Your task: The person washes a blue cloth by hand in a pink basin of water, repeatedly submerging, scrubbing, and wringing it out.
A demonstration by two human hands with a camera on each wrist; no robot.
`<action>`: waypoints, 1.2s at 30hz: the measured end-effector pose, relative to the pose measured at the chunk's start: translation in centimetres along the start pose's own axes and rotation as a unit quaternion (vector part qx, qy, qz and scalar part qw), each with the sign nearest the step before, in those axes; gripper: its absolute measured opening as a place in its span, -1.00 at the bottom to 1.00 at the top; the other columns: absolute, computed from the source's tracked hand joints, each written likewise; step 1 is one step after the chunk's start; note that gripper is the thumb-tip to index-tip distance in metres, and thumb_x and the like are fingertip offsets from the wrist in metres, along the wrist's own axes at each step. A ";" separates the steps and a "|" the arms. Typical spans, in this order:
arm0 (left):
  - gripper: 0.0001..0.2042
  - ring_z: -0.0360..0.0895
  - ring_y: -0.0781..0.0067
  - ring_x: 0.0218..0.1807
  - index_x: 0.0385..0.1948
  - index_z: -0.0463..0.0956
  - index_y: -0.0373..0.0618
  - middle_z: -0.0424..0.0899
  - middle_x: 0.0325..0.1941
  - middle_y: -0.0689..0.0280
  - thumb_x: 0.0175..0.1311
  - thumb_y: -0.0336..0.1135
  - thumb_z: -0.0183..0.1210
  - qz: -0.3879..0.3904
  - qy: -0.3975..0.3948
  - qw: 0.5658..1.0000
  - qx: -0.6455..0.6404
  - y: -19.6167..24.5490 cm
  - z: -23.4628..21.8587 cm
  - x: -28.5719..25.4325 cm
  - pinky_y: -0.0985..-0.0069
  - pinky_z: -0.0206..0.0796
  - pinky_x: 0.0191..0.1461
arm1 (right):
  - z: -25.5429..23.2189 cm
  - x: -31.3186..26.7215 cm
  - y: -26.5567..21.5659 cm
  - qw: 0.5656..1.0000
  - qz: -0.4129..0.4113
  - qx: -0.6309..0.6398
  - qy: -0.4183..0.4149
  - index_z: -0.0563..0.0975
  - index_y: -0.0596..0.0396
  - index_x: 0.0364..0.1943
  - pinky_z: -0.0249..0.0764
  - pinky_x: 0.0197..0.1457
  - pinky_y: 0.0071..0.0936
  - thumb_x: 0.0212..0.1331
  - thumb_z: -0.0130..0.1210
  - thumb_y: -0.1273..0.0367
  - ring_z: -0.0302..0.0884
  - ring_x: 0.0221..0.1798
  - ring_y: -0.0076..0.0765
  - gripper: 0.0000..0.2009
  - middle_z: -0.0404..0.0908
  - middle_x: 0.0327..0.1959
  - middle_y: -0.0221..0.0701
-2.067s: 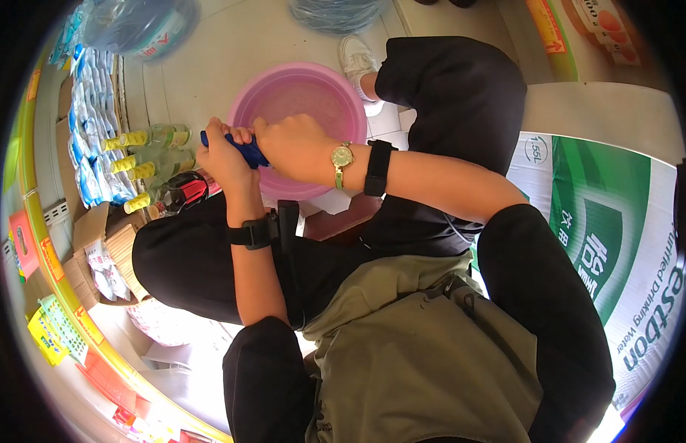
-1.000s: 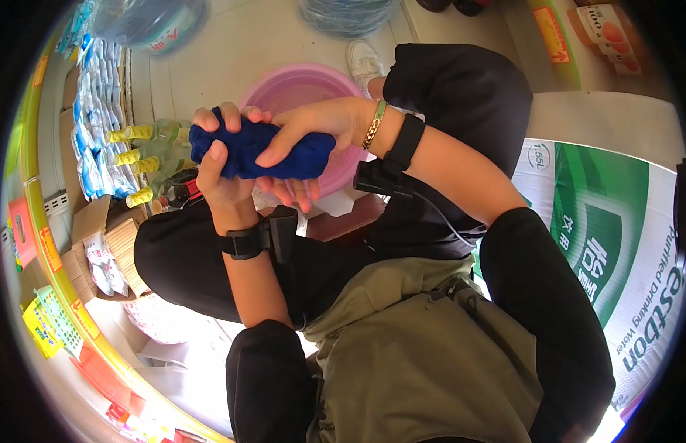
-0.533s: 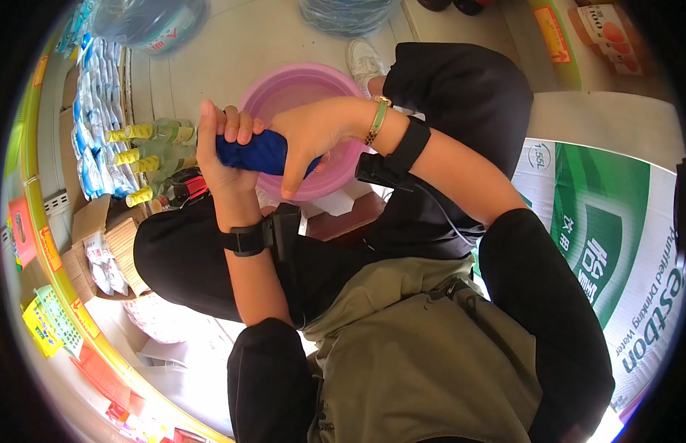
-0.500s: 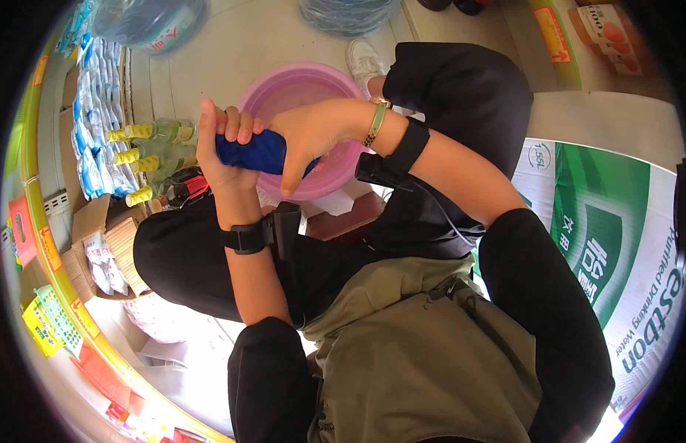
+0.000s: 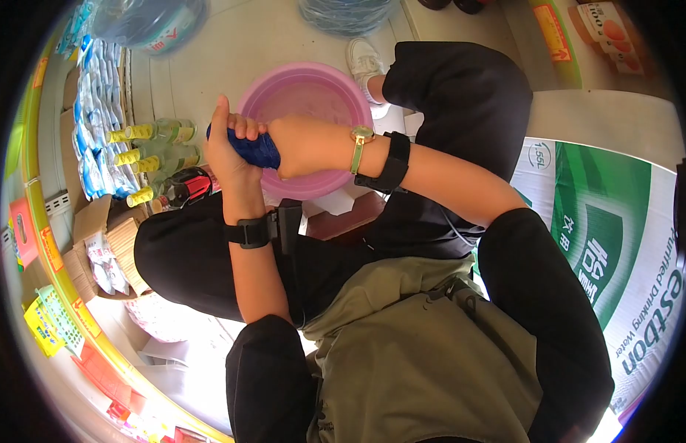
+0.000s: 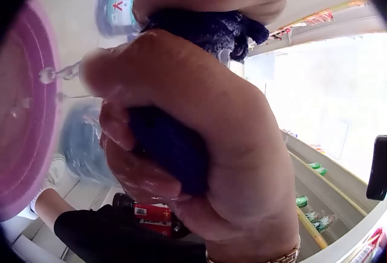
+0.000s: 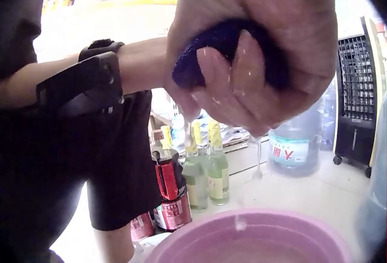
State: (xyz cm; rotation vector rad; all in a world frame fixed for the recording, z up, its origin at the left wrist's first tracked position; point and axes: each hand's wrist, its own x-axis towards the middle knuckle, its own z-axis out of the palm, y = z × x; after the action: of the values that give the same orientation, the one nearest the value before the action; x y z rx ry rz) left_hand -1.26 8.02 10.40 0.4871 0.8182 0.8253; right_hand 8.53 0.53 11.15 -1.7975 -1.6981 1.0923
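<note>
A wet dark-blue cloth [image 5: 258,153] is bunched between both hands, above a pink basin [image 5: 364,111]. My left hand [image 5: 234,156] grips one end, its thumb pointing up and away in the head view. Turned over with its back toward the head camera, my right hand [image 5: 306,144] holds the other end and hides much of the cloth. In the left wrist view, the fingers of the right hand [image 6: 236,111] curl tightly round the cloth [image 6: 172,148]. Water trickles from the right hand [image 7: 290,21] in the right wrist view, over the basin [image 7: 266,217].
Glass bottles [image 5: 162,156] with yellow caps stand left of the basin, beside blue-and-white packets [image 5: 92,125]. Large water jugs [image 5: 147,26] are on the floor ahead. A green-and-white water carton [image 5: 601,229] stands at the right. Shelves line the left edge.
A second ago the cloth lay broad across both palms. My right hand then took hold of its right end and has rolled over, leaving a shorter stretch of cloth showing.
</note>
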 end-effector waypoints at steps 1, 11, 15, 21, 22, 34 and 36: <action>-0.67 0.14 0.54 -0.76 -0.78 0.17 0.00 0.11 -0.82 0.44 0.07 -0.23 0.12 0.006 0.009 1.000 0.004 -0.1 -0.2 0.2 0.50 0.14 -0.55 | 0.3 0.0 0.1 0.999 -0.013 -0.010 0.034 0.44 0.30 -0.61 0.41 -0.47 -0.29 -0.42 0.13 0.40 0.49 -0.49 -0.02 -0.77 0.48 -0.62 -0.07; -0.69 0.20 0.45 -0.79 -0.80 0.20 -0.09 0.18 -0.84 0.35 0.01 -0.33 0.14 0.048 0.031 0.998 0.040 -0.8 -0.5 0.5 0.47 0.17 -0.60 | 1.3 -0.1 0.5 0.995 0.014 -0.068 0.077 0.44 0.22 -0.42 0.44 -0.38 -0.25 -0.38 0.10 0.45 0.50 -0.43 0.01 -0.71 0.52 -0.52 -0.11; -0.72 0.20 0.45 -0.79 -0.79 0.22 -0.11 0.19 -0.84 0.34 0.01 -0.37 0.11 0.053 0.036 0.997 0.046 -1.0 -0.7 0.6 0.46 0.18 -0.60 | 1.6 -0.1 0.6 0.991 0.002 -0.093 0.098 0.42 0.22 -0.38 0.44 -0.39 -0.25 -0.38 0.11 0.45 0.51 -0.42 -0.02 -0.68 0.52 -0.50 -0.14; -0.76 0.21 0.46 -0.78 -0.77 0.24 -0.15 0.21 -0.83 0.33 0.01 -0.44 0.08 0.084 0.039 0.994 0.061 -1.4 -0.7 0.6 0.47 0.18 -0.61 | 1.6 -0.2 0.4 0.986 0.010 -0.129 0.107 0.35 0.22 -0.38 0.42 -0.47 -0.28 -0.32 0.12 0.46 0.52 -0.47 -0.08 -0.69 0.51 -0.57 -0.17; -0.78 0.21 0.47 -0.79 -0.76 0.26 -0.17 0.21 -0.83 0.33 0.01 -0.44 0.07 0.090 0.042 0.993 0.063 -1.5 -0.6 0.6 0.48 0.18 -0.61 | 1.7 -0.2 0.4 0.984 0.009 -0.136 0.112 0.33 0.22 -0.37 0.42 -0.49 -0.29 -0.29 0.12 0.46 0.52 -0.49 -0.09 -0.69 0.51 -0.59 -0.18; -0.80 0.28 0.42 -0.75 -0.73 0.28 -0.19 0.26 -0.80 0.31 0.01 -0.41 0.09 0.102 0.040 0.990 0.091 -0.6 0.2 0.3 0.46 0.23 -0.58 | 1.2 0.4 1.0 0.997 0.010 -0.049 0.058 0.33 0.25 -0.28 0.40 -0.30 -0.24 -0.29 0.18 0.34 0.49 -0.31 -0.03 -0.57 0.50 -0.41 -0.12; -0.79 0.38 0.35 -0.62 -0.68 0.28 -0.18 0.35 -0.71 0.25 0.06 -0.35 0.06 0.102 0.009 0.990 0.092 0.2 0.1 0.2 0.44 0.29 -0.44 | 0.3 0.9 1.4 0.998 -0.022 -0.003 0.052 0.34 0.26 -0.26 0.38 -0.26 -0.27 -0.29 0.21 0.28 0.47 -0.27 -0.05 -0.53 0.47 -0.37 -0.10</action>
State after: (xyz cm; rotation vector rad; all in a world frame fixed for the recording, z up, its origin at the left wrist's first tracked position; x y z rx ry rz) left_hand -1.19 8.24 10.47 0.7380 0.8753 0.9476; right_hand 9.07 1.09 9.70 -1.7801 -1.6729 0.9595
